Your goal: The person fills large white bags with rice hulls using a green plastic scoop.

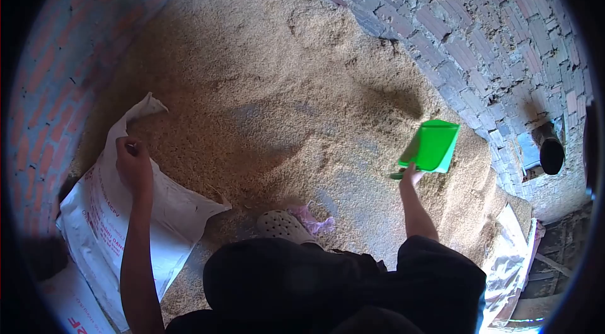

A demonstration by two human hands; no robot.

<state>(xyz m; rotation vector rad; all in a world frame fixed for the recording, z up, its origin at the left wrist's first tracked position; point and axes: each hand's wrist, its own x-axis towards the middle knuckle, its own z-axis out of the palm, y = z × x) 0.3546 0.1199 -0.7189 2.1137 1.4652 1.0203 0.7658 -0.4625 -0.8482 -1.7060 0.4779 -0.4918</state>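
At the left, my left hand (133, 161) is closed at the upper edge of a white woven sack (170, 208) with red print, its fingers curled on the rim. The sack's mouth gapes toward the husks. My right hand (412, 174) grips the handle of a bright green dustpan (435, 145), held over the pale brown heap of husks (302, 107) on the right side. Whether the pan holds any husks is hard to tell.
Brick walls (466, 25) border the heap. A dark pipe end (552, 155) sticks out at the right. Another sack (507, 264) stands lower right, and a printed sack (72, 299) lower left. A light clog (283, 227) rests beside pink plastic (312, 219).
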